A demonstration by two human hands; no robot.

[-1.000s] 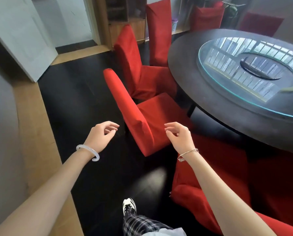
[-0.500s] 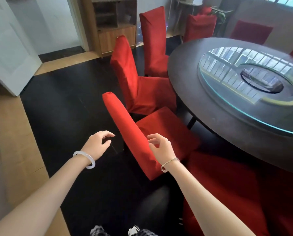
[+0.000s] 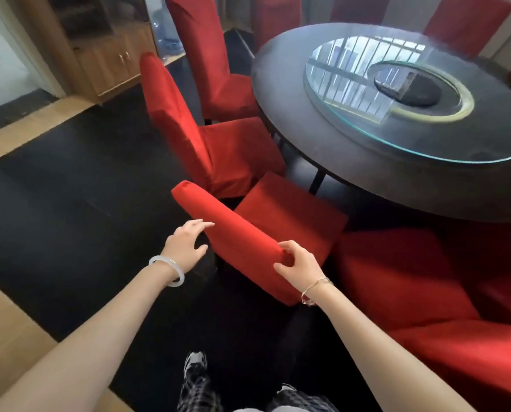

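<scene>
Dark floor (image 3: 69, 203) fills this dining room, bordered with pale wood, and a wooden cabinet (image 3: 108, 60) stands at the far side. From the head view, a round black counter (image 3: 278, 84) with a glass turntable (image 3: 352, 126) has red-covered chairs ringed about it. The nearest chair (image 3: 242, 242) stands on the dark floor just off the counter's near edge, its back toward the person. The right hand (image 3: 295, 263) curls its fingers over the back's right top corner and grips the cloth. The left hand (image 3: 185, 242) is spread and relaxed just beside the back's edge; whether it touches, I cannot tell. To my eye only one hand has hold, and shifting the chair is yet to come.
</scene>
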